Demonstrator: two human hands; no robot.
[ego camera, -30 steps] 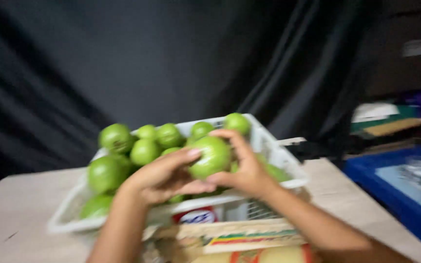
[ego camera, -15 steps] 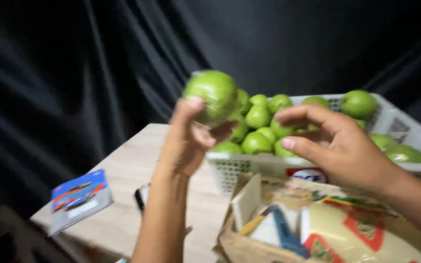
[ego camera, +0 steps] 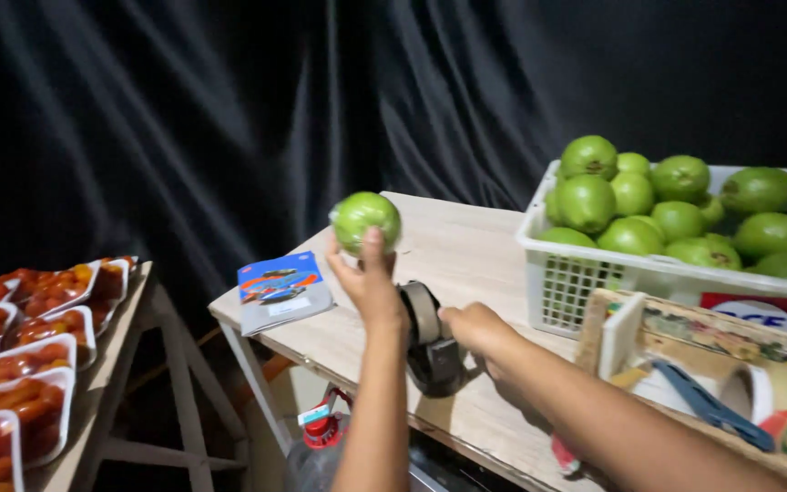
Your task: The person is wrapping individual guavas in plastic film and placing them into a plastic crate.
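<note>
Black drapes hang behind a pale wooden table (ego camera: 466, 264). Left hand (ego camera: 371, 282) holds up a round green fruit (ego camera: 366, 219), fingers wrapped round it, out of the white plastic basket (ego camera: 576, 273). Right hand (ego camera: 475, 330) grips what seems a tape dispenser (ego camera: 430, 337); no tape is on the fruit yet.

Head view, looking down, close over table (ego camera: 466, 255)

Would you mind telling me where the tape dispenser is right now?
In the head view, the tape dispenser sits near the front edge of the wooden table, under the right hand, just right of the left hand holding up a green fruit.
</note>
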